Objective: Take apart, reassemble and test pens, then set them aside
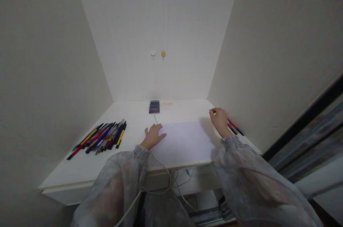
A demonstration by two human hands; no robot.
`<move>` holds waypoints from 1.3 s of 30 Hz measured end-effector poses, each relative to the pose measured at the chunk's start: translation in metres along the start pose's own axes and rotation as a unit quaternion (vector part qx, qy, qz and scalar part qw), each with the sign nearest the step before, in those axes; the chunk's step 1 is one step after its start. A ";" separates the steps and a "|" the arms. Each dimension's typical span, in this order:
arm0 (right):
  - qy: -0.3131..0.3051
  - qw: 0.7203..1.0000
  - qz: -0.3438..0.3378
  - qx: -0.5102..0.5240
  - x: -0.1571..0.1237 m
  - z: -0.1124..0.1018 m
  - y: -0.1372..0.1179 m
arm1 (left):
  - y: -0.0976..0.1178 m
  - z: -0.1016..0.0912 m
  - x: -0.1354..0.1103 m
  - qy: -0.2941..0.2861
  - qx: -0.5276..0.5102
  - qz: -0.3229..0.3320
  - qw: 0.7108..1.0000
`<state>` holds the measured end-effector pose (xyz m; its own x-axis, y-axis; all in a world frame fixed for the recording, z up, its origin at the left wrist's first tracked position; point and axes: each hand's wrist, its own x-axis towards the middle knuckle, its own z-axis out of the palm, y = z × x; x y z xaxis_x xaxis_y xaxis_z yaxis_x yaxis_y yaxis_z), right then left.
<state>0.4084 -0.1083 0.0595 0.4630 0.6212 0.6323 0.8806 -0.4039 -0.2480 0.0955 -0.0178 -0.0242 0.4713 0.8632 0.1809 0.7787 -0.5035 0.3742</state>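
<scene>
A sheet of pale paper (184, 141) lies at the front of the white desk. Fingers spread, my left hand (153, 136) rests at the paper's left edge, beside a white cable. My right hand (219, 121) is above the desk near the paper's upper right corner. Its thumb and fingertips are drawn together in a pinch; whether anything thin is between them does not show. Just right of that hand lie a few red and black pens (235, 127), partly hidden by the wrist.
At the left, a pile of several pens (103, 137) is spread on the desk (80, 175). A dark phone-like device (154, 107) with a cable sits near the back wall. Two small hooks (163, 54) are on that wall. Walls enclose both sides, and cables (160, 191) hang below the front edge.
</scene>
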 end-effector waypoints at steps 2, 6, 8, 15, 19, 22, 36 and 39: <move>0.031 0.993 -0.030 0.107 -0.001 -0.004 -0.028 | 0.002 -0.003 -0.002 0.009 -0.013 -0.006 1.000; 0.043 0.948 -0.071 0.307 -0.020 0.001 -0.084 | 0.006 -0.011 -0.006 0.045 -0.040 -0.012 0.998; 0.020 0.929 -0.095 0.358 -0.035 0.011 -0.104 | 0.006 -0.016 -0.009 0.074 -0.052 -0.014 0.996; -0.084 0.919 -0.114 0.369 -0.071 0.058 -0.116 | -0.018 -0.042 -0.035 0.155 0.049 -0.026 0.986; -0.110 0.931 -0.060 0.343 -0.072 0.072 -0.106 | -0.042 -0.065 -0.058 0.141 0.181 -0.124 0.965; -0.119 0.932 -0.052 0.338 -0.070 0.076 -0.103 | -0.050 -0.076 -0.070 0.134 0.214 -0.189 0.949; -0.133 0.934 -0.080 0.321 -0.073 0.071 -0.106 | -0.054 -0.081 -0.065 0.100 0.183 -0.253 0.945; -0.134 0.934 -0.078 0.321 -0.072 0.071 -0.106 | -0.056 -0.082 -0.063 0.088 0.177 -0.257 0.946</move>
<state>0.2884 -0.0628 -0.0120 0.2559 0.8199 0.5121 0.7795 0.1383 -0.6109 -0.0121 -0.0414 0.0182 -0.0599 0.9740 0.2185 0.9907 0.0312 0.1323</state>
